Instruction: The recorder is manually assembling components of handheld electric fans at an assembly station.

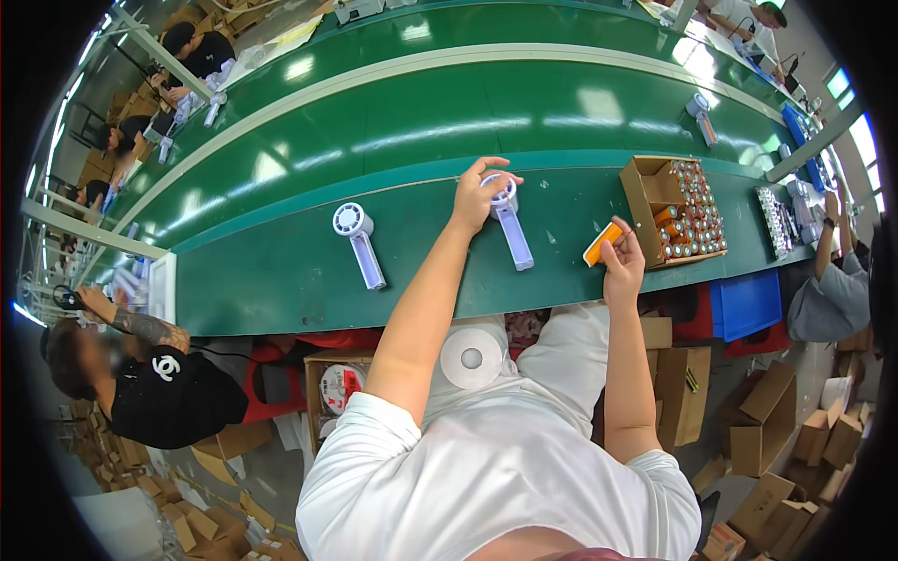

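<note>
My left hand is curled over the round head of a pale lilac handheld fan, whose hollow handle points toward me on the green bench. Between the fingers and thumb of my right hand is an orange cylindrical battery with a white strip along its lower side. It is held above the bench, right of the fan and apart from it. A second lilac fan with a hollow handle lies untouched to the left. Close beyond my right hand stands a cardboard box holding many orange batteries.
A green conveyor belt runs behind the bench, carrying another fan at far right. A roll of white tape rests on my lap. Co-workers sit left and right. A blue bin and open cartons stand at lower right.
</note>
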Tool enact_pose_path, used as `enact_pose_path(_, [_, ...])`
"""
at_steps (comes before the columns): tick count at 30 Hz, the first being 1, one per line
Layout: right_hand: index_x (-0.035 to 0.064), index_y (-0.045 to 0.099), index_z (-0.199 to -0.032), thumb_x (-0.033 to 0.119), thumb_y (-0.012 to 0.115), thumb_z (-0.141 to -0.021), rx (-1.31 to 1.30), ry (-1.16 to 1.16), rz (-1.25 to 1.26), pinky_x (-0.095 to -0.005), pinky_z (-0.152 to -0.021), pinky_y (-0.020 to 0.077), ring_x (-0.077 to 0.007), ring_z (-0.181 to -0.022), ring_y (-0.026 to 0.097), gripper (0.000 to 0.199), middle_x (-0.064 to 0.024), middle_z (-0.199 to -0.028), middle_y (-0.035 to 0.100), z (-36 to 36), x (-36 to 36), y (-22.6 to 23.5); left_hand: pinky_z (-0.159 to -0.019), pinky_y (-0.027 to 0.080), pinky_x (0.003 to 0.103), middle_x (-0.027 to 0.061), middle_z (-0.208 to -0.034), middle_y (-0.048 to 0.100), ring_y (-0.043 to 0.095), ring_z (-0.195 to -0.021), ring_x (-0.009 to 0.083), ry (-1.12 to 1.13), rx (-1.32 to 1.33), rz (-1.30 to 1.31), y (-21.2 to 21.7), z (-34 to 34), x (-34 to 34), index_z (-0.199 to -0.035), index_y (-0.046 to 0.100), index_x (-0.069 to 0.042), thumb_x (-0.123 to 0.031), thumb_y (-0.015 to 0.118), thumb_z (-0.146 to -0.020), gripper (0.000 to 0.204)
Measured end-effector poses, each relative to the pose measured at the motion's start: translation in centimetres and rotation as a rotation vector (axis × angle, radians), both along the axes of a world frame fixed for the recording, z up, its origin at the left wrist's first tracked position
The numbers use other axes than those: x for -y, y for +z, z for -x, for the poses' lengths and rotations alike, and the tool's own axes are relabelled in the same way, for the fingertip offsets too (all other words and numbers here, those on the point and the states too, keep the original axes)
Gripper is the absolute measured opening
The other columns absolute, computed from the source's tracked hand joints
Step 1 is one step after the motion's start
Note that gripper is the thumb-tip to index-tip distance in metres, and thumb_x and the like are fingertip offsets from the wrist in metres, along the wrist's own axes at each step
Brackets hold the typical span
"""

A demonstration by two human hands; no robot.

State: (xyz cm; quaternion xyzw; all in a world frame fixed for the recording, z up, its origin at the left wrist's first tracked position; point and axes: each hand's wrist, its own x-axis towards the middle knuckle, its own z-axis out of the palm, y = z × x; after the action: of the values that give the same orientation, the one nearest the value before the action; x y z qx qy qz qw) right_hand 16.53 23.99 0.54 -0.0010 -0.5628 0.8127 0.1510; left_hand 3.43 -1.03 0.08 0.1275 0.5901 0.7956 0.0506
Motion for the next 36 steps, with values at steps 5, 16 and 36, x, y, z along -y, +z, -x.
enact_pose_path(5, [-0.0071,0.047,-0.134,-0.002,0.064,-0.088,0.016,0.028,-0.18,-0.0186,-0.074,0.0479,-0.0062,-0.081,0.059,0.049,-0.003,-0.094,0.062,-1.7,2.7,2.7,-0.072,0.051,0.028,0.0165,-0.094,0.072,0.066,-0.08,0.0155,0.068,-0.133,0.04,-0.8,-0.1,0.1,-0.11,0.058,0.0,-0.015,0.058,-0.088,0.026])
enact_pose_path(16, [0.005,0.059,-0.124,0.012,0.075,-0.082,-0.144,0.116,-1.331,-0.0287,-0.062,0.0515,-0.0167,-0.067,0.061,0.045,-0.0071,-0.08,0.063,1.1,9.2,5.4,-0.069,0.054,0.033,0.0113,-0.082,0.072,0.071,-0.076,0.0234,0.143,-0.365,0.352,0.2,-0.9,-0.5,-0.104,0.059,-0.004,-0.014,0.06,-0.087,0.02])
enact_pose_path(36, [0.009,0.05,-0.132,0.018,0.064,-0.087,0.074,0.04,-1.268,-0.037,-0.059,0.0505,-0.0299,-0.062,0.067,0.048,-0.0157,-0.071,0.066,10.4,6.6,4.7,-0.098,0.033,0.045,0.0124,-0.119,0.057,0.05,-0.116,0.0314,0.705,-0.477,0.461,0.4,0.4,0.6,-0.119,0.054,-0.006,-0.017,0.062,-0.083,0.038])
